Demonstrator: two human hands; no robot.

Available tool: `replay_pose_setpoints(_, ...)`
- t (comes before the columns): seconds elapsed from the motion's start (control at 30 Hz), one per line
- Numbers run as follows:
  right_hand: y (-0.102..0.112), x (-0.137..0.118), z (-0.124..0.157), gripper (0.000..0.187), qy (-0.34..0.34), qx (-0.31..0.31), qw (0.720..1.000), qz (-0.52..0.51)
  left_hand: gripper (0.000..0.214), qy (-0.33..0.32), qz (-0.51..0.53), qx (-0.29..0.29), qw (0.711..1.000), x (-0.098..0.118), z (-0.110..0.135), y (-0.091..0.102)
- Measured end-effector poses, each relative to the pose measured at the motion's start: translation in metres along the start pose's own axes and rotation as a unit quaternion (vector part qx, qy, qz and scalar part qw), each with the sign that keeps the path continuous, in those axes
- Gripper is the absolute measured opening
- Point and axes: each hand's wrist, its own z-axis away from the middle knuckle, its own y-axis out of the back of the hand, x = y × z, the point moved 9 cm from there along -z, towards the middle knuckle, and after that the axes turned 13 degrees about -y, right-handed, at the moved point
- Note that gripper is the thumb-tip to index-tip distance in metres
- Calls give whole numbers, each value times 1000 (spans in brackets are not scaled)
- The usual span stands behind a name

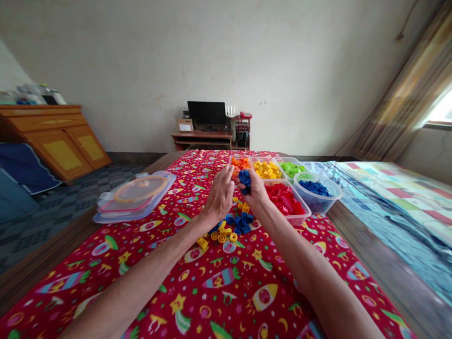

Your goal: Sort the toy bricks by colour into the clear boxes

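My right hand (257, 190) is closed around several blue toy blocks (245, 180), held above the table near the containers. Close to its left side is my left hand (219, 192), fingers stretched out together and pointing away from me, with its palm turned toward the blue blocks. Below both hands, a loose pile of yellow blocks (222, 238) and blue blocks (241, 229) lies on the red patterned cloth (226, 278). Some of the yellow pieces are round with a hole. My left forearm and hand cover part of this pile.
Behind my right hand stand containers of orange pieces (240, 163), yellow pieces (267, 169), green pieces (291, 169) and red pieces (285, 198). A round tub (319, 202) of blue pieces is at the right. Stacked plastic lids (130, 202) lie at the left.
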Motion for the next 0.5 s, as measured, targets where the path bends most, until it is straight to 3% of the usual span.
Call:
replay_pose_setpoints(0.1,13,-72,9,16,87,32,994,56,52,10,-15,15,1000,-9,-5,14)
replay_pose_setpoints(0.17,34,-129,24,12,205,105,961,155,50,20,-24,20,999,-15,-6,20)
replay_pose_setpoints(0.2,48,-154,33,11,255,163,927,222,48,25,-28,20,999,-18,-6,21)
replay_pose_setpoints(0.27,75,-194,53,15,324,300,818,369,43,33,-32,15,999,-23,-5,21)
replay_pose_setpoints(0.33,99,-217,67,21,338,415,691,486,38,37,-33,10,999,-26,-4,19)
replay_pose_setpoints(0.37,110,-222,69,23,320,449,643,532,35,38,-33,7,999,-27,-4,18)
replay_pose_setpoints(0.43,133,-225,64,25,254,472,587,606,32,39,-33,2,999,-27,-4,18)
replay_pose_setpoints(0.5,152,-222,55,26,181,466,573,650,32,41,-34,-1,999,-26,-4,19)
